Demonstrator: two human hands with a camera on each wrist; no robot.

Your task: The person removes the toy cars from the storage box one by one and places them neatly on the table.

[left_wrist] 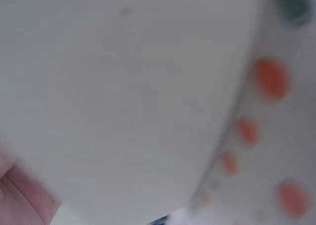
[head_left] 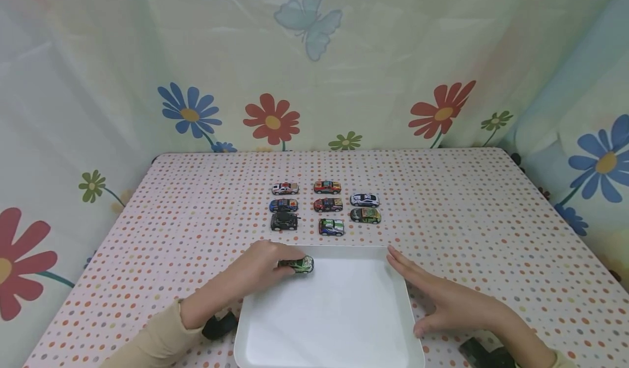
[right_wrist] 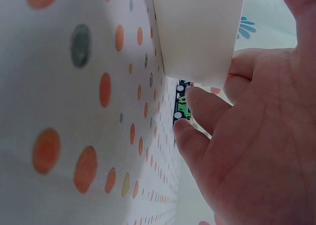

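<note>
Left hand (head_left: 260, 267) curled — right hand (head_left: 444, 300) flat, fingers straight.

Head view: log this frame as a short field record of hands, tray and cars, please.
left hand: left hand grips a green toy car at the tray's far left corner
right hand: right hand lies flat, fingers straight, against the tray's right rim
tray: white tray, holds only the green car
other cars: eight toy cars in three columns beyond the tray
surface: dotted tablecloth
</note>
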